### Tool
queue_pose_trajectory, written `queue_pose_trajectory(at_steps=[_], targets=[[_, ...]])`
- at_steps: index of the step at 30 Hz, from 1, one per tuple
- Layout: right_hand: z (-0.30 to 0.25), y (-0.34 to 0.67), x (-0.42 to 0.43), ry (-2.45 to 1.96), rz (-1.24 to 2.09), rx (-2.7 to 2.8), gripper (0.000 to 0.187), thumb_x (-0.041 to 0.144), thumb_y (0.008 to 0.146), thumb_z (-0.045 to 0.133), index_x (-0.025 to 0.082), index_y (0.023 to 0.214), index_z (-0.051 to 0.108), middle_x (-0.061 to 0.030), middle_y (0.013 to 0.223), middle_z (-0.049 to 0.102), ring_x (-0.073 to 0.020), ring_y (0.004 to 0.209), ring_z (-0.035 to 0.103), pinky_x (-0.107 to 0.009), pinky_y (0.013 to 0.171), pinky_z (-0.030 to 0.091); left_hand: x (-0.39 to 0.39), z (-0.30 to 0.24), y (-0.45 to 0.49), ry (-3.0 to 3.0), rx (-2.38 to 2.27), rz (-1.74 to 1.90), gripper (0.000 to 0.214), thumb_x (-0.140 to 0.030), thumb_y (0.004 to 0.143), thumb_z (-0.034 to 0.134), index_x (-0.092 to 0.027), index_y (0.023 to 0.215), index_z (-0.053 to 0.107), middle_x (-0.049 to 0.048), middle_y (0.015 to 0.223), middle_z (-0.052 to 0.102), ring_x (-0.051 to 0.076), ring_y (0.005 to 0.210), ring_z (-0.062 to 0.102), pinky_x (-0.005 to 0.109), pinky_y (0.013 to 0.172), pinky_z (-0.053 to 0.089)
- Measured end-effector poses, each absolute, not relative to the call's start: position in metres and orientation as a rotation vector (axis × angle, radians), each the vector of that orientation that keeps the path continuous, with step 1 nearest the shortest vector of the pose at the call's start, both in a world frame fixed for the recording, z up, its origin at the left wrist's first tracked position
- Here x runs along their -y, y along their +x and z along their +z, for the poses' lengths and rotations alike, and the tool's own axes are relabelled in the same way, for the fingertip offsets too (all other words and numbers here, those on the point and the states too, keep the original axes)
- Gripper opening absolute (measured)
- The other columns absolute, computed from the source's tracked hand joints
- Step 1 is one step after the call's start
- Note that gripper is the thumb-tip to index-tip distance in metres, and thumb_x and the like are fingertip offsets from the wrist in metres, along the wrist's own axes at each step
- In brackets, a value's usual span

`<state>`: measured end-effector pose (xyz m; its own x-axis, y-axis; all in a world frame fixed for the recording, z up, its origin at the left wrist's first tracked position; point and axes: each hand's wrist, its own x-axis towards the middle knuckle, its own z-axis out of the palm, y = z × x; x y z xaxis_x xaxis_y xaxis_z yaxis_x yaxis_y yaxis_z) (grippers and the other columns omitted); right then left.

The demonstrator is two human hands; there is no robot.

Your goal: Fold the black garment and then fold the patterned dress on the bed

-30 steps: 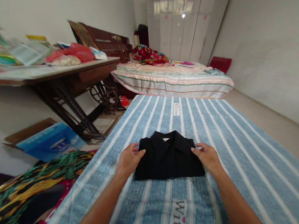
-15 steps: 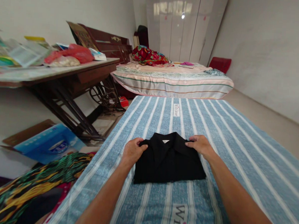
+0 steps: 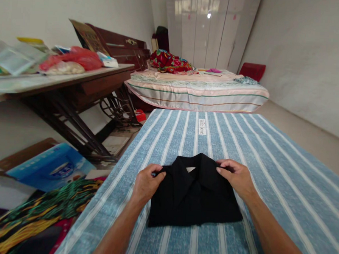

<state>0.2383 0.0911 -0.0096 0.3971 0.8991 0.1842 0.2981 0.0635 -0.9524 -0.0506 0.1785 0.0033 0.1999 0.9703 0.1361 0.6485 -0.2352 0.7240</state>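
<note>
A black collared shirt [image 3: 192, 198], folded into a rectangle, lies on a blue and white striped bed sheet [image 3: 270, 162]. My left hand [image 3: 145, 182] pinches the shirt's upper left corner by the shoulder. At the upper right corner my right hand [image 3: 236, 178] has its fingers curled round the fabric edge. Both forearms reach in from the bottom of the view, one on each side of the shirt. The collar points away from me, with a small white label showing inside it.
A heap of green, yellow and black patterned cloth [image 3: 31, 218] lies at the lower left. A wooden sewing table [image 3: 63, 87] loaded with papers and bags stands on the left, a blue box [image 3: 49, 168] beneath it. Beyond are a second bed [image 3: 199, 92] and white wardrobes [image 3: 206, 26].
Both hands moved from the shirt's sides up to its top corners and closed on the fabric. The shirt now sits slightly nearer to me in the view.
</note>
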Motion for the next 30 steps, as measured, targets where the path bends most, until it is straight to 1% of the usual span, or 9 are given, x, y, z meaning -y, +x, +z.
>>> queue_pose_trajectory(at_steps=[3,8,11,16,19,22,24,26,30], targets=[[-0.016,0.242,-0.094,-1.456,0.804,1.043,0.018,0.033,0.066,0.070,0.018,0.065,0.059,-0.0053,0.090,0.069,-0.0201,0.080,0.062,-0.031,0.074,0.047,-0.181,0.009,-0.051,1.926,-1.478,0.795,0.022,-0.036,0.069,0.057,-0.020,0.083,0.064,0.0001,0.082,0.068,0.018,0.077,0.064,0.029,0.072,0.050],[-0.022,0.246,-0.105,-1.519,0.892,1.028,0.018,0.033,0.066,0.069,0.018,0.070,0.060,-0.0009,0.073,0.066,-0.0145,0.062,0.057,-0.027,0.059,0.044,-0.205,0.028,-0.035,1.985,-1.479,0.691,0.026,-0.042,0.071,0.057,-0.020,0.081,0.064,0.0010,0.078,0.068,0.019,0.078,0.064,0.030,0.074,0.048],[-0.016,0.245,-0.110,-1.581,0.857,1.074,0.018,0.033,0.067,0.066,0.018,0.076,0.061,-0.0005,0.072,0.065,-0.0158,0.065,0.060,-0.028,0.064,0.046,-0.224,0.033,-0.015,2.048,-1.386,0.497,0.027,-0.043,0.070,0.056,-0.018,0.079,0.065,0.0023,0.077,0.068,0.020,0.077,0.064,0.029,0.071,0.048],[0.007,0.235,-0.127,-1.741,0.604,1.322,0.027,0.037,0.074,0.061,0.019,0.094,0.065,-0.0048,0.092,0.068,-0.0197,0.085,0.063,-0.034,0.081,0.046,-0.248,0.027,0.013,2.020,-1.304,0.292,0.040,-0.048,0.065,0.060,-0.015,0.087,0.065,0.0004,0.071,0.063,0.019,0.070,0.061,0.026,0.059,0.044],[0.022,0.226,-0.149,-1.842,0.571,1.569,0.036,0.037,0.074,0.061,0.019,0.105,0.064,-0.0066,0.099,0.068,-0.0212,0.091,0.062,-0.033,0.080,0.046,-0.259,0.022,0.022,1.975,-1.276,0.211,0.043,-0.047,0.060,0.065,-0.015,0.088,0.064,-0.0028,0.063,0.057,0.017,0.063,0.057,0.024,0.052,0.039],[0.031,0.219,-0.178,-1.971,0.668,1.847,0.052,0.036,0.066,0.069,0.016,0.114,0.061,-0.0089,0.100,0.067,-0.0223,0.088,0.062,-0.030,0.074,0.045,-0.267,0.023,0.027,1.966,-1.219,0.156,0.044,-0.036,0.050,0.073,-0.014,0.088,0.064,-0.0046,0.060,0.053,0.015,0.060,0.053,0.023,0.052,0.037],[0.033,0.217,-0.194,-2.016,0.761,1.996,0.058,0.036,0.061,0.074,0.015,0.114,0.062,-0.0089,0.099,0.066,-0.0219,0.085,0.062,-0.027,0.069,0.044,-0.270,0.027,0.029,1.952,-1.163,0.139,0.046,-0.029,0.045,0.075,-0.014,0.087,0.064,-0.0044,0.061,0.053,0.015,0.062,0.053,0.023,0.054,0.038],[0.034,0.218,-0.205,-2.023,0.831,2.092,0.057,0.035,0.057,0.076,0.016,0.109,0.065,-0.0077,0.098,0.066,-0.0208,0.082,0.061,-0.025,0.064,0.043,-0.271,0.033,0.030,1.916,-1.109,0.148,0.046,-0.025,0.043,0.076,-0.014,0.087,0.065,-0.0030,0.066,0.056,0.016,0.067,0.055,0.024,0.057,0.040],[0.035,0.223,-0.210,-1.958,0.908,2.132,0.042,0.030,0.054,0.076,0.016,0.093,0.069,-0.0030,0.082,0.065,-0.0171,0.070,0.058,-0.024,0.055,0.039,-0.270,0.043,0.028,1.837,-0.985,0.144,0.039,-0.021,0.044,0.075,-0.014,0.080,0.065,-0.0025,0.065,0.058,0.016,0.066,0.055,0.024,0.058,0.040]])
